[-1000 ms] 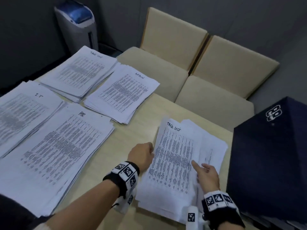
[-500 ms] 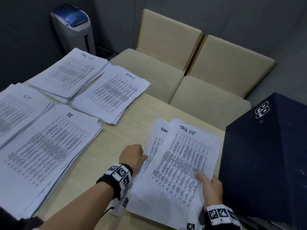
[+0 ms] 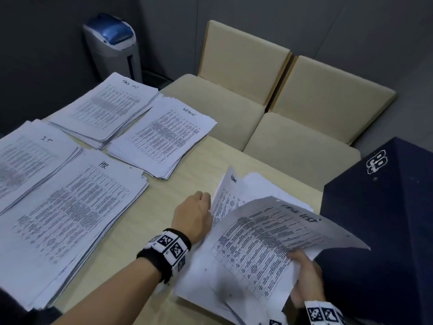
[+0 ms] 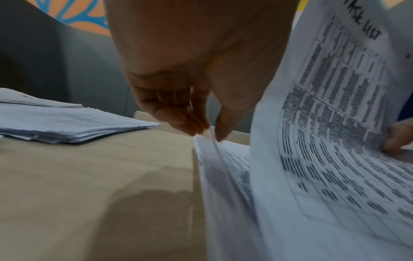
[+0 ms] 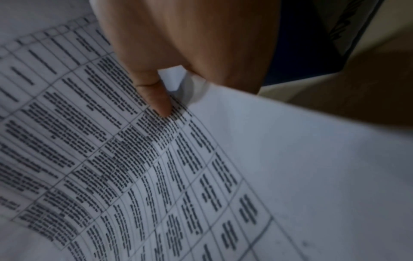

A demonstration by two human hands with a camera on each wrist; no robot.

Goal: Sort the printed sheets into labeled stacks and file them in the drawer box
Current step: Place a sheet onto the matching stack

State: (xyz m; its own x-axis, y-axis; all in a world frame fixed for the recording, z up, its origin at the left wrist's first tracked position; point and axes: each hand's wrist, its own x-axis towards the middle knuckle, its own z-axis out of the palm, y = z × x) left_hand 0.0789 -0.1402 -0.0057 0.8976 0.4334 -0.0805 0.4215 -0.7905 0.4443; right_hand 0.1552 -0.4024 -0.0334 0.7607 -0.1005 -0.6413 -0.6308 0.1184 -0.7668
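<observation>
My right hand [image 3: 304, 273] grips a printed sheet headed "Task List" [image 3: 269, 242] by its right edge and holds it curled above the unsorted pile [image 3: 206, 277]. The thumb [image 5: 156, 98] presses on the print. My left hand [image 3: 194, 214] pinches the left edge of the sheet below, headed "Admin" [image 3: 225, 198], and tilts it up; the pinch [image 4: 205, 130] shows in the left wrist view. Four labelled stacks lie at the left: Task List [image 3: 105, 109], Admin [image 3: 164, 137], IT [image 3: 30, 160] and HR [image 3: 70, 219]. The dark navy drawer box [image 3: 386, 231] stands right of the pile.
Two beige chairs [image 3: 304, 109] stand pushed against the table's far edge. A white and blue bin [image 3: 112, 48] stands on the floor at the back left. Bare wooden tabletop [image 3: 182, 184] runs between the sorted stacks and the unsorted pile.
My right hand has slid the Task List sheet right and lifted it off the pile. That uncovered the Admin sheet, whose left edge my left hand has now raised.
</observation>
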